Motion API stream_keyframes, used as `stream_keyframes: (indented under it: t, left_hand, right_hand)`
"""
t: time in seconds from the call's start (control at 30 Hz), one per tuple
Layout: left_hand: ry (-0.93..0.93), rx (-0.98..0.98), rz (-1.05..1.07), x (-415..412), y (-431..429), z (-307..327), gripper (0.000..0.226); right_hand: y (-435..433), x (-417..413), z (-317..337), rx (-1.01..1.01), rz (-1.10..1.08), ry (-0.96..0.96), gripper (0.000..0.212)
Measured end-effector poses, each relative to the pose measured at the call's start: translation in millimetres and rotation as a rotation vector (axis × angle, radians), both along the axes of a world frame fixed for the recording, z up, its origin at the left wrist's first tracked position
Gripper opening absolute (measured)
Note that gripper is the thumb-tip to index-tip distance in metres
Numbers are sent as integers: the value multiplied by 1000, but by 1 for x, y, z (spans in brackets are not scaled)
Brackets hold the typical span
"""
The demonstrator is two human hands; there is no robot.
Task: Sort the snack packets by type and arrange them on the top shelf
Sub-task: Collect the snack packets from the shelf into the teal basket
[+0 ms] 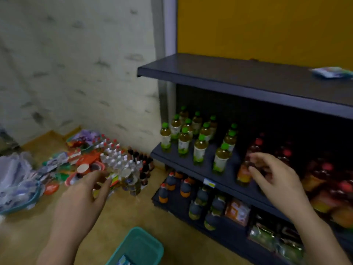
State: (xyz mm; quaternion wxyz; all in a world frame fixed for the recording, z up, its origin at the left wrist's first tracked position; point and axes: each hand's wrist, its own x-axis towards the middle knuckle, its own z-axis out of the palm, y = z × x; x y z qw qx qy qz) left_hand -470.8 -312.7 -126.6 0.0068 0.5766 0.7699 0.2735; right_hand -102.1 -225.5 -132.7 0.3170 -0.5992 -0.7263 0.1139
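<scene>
The dark top shelf (229, 79) is mostly bare, with one pale blue snack packet (332, 72) lying at its right end. My left hand (82, 203) reaches low to the left over the floor, and its fingertips pinch a small yellow, green and red packet (113, 178); motion blur hides the details. My right hand (277, 178) hovers in front of the middle shelf with loosely curled fingers and holds nothing. At the bottom centre a teal basket (137, 245) stands on the floor, with a blue packet (124, 262) showing inside it.
A pile of packets, lids and cups (72, 165) lies on the floor by the wall, beside packs of water bottles (118, 159). Green-capped bottles (198, 142) and red-capped bottles (286, 153) fill the middle shelf. Bottles and packets (236, 211) fill the bottom shelf.
</scene>
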Motion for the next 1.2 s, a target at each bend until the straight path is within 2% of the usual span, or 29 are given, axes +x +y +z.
stream_keyframes:
  t: [0.17, 0.37, 0.6, 0.9, 1.2]
  left_hand:
    - [75, 107, -270, 86, 45, 33, 13]
    - [80, 218, -573, 216, 83, 65, 14]
    - [57, 300, -778, 370, 103, 66, 18]
    - [-35, 332, -725, 510, 132, 65, 18]
    - [-52, 297, -685, 546, 197, 83, 16]
  right_hand:
    - [-56, 83, 33, 104, -243, -26, 30]
    - [-121, 183, 61, 174, -479, -93, 24]
    - [-159, 290, 63, 182, -643, -121, 22]
    - [-116, 408, 73, 152, -594, -130, 21]
    - [-12, 444, 105, 153, -475, -87, 22]
